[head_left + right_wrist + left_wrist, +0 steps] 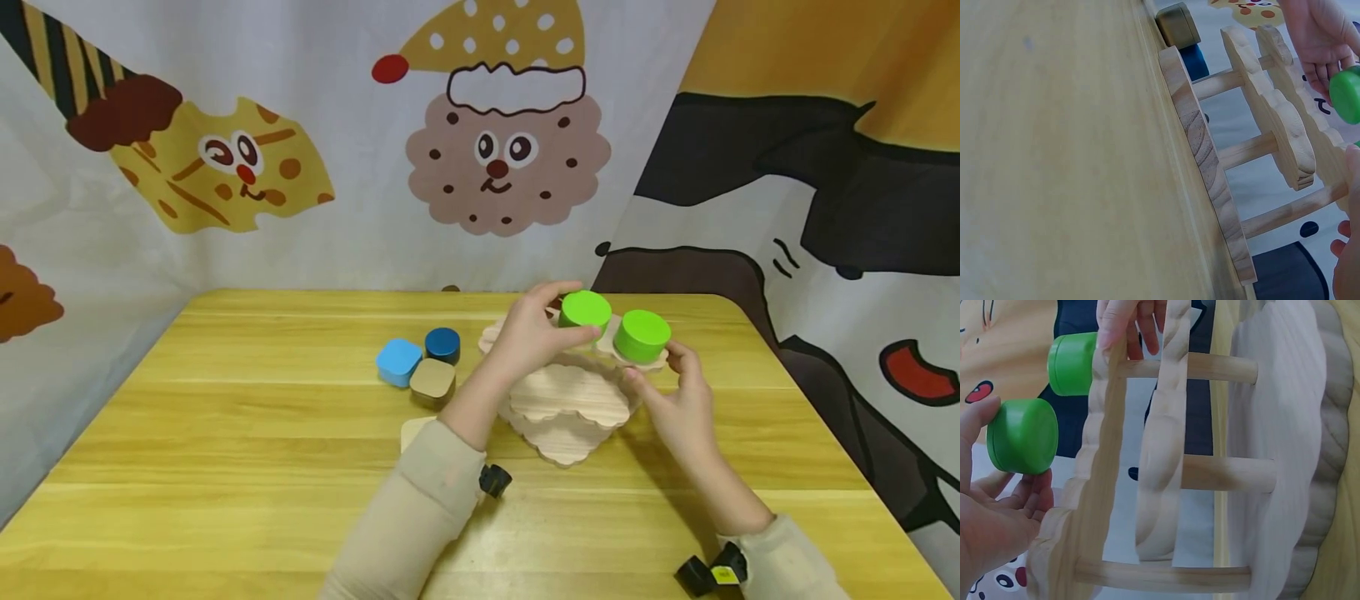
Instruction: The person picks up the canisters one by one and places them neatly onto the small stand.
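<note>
A yellow wooden desk point(225, 433) carried everything, with cartoon-printed cloth hanging behind it and along its right side. Near the far middle of the desk stood a tiered wooden stand point(570, 408) made of scalloped boards joined by round dowels, its widest board at the bottom and narrower ones stacked above.

The left hand point(528, 333) reached over the stand from the left, its fingers and thumb curled round a green cylinder point(585, 310) held at the top tier. In the left wrist view the same cylinder point(1022, 435) sat between thumb and fingertips, just beside the edge of the top board.

The right hand point(675, 400) was at the stand's right side, fingers bent against the rim of the top board, just under a second green cylinder point(642, 335) that stood upright on that board. Whether the fingers touched this cylinder or only the board could not be told.

To the left of the stand, three smaller pieces lay close together on the desk: a light blue block point(398, 361), a tan block point(432, 382) touching it, and a dark blue cylinder point(442, 343) just behind them.
</note>
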The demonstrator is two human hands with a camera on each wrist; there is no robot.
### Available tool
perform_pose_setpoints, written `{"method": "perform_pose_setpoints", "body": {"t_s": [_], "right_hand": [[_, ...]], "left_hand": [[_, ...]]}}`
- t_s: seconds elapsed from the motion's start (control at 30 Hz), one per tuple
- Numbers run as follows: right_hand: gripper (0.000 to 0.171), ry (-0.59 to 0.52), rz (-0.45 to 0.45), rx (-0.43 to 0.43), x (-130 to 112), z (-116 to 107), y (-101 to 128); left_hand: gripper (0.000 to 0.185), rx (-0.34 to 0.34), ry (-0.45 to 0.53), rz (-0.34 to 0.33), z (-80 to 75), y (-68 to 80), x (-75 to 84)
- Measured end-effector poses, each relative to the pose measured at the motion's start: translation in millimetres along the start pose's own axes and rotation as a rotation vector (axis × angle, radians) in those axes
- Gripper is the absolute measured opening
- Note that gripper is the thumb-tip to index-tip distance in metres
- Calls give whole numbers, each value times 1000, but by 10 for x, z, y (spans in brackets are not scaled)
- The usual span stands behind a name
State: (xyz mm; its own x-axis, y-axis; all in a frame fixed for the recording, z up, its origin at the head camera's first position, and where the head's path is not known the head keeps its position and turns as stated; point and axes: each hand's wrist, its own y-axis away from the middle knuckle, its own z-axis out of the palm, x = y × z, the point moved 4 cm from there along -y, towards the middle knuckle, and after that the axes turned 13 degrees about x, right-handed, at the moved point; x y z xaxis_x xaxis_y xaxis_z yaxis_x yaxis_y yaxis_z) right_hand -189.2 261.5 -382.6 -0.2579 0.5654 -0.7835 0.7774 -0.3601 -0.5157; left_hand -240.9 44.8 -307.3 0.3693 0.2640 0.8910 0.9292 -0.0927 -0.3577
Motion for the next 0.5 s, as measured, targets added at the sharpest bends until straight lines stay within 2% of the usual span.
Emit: {"method": "perform_pose_setpoints", "body": {"t_s": [0.5], "right_hand": [[64,15,-13,-1,16,-16,-5]], "left_hand": [[63,-1,37,-28,169,-88,-97]]}}
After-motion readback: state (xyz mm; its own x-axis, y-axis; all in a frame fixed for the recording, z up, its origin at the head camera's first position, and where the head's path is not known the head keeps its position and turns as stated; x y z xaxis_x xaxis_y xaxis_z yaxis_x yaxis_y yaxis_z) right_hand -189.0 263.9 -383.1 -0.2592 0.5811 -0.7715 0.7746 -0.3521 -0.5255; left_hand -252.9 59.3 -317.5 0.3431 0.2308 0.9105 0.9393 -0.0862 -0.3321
